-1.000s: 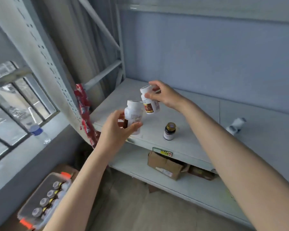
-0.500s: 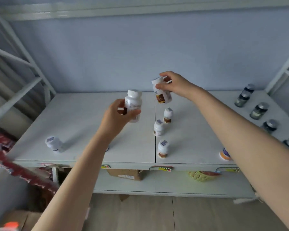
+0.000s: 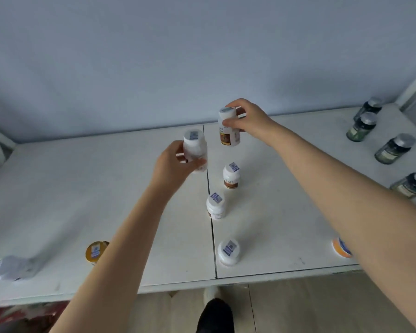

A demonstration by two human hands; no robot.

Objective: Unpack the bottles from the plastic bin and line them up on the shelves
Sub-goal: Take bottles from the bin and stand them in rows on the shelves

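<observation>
My left hand [image 3: 172, 165] grips a white pill bottle [image 3: 194, 147] by its side, held upright above the white shelf [image 3: 94, 188]. My right hand [image 3: 247, 118] holds a second white bottle with a brown label [image 3: 228, 133] from above, by its neck, near the back of the shelf. In front of it three white bottles stand in a row running toward me: the farthest one [image 3: 231, 175], a middle one [image 3: 216, 205] and the nearest one [image 3: 228, 251]. The plastic bin is out of view.
Several dark green jars [image 3: 394, 149] line the shelf's right side. A yellow-capped jar [image 3: 96, 251] and a toppled white bottle [image 3: 9, 267] lie at the front left. An orange-and-white cap [image 3: 341, 247] peeks out beside my right forearm. My foot [image 3: 215, 313] shows below the shelf's front edge.
The view has swung from the shelf's left end to face the row of bottles, closer and more from above. Both hands still carry their bottles; the right one has sunk toward the shelf behind the row.
</observation>
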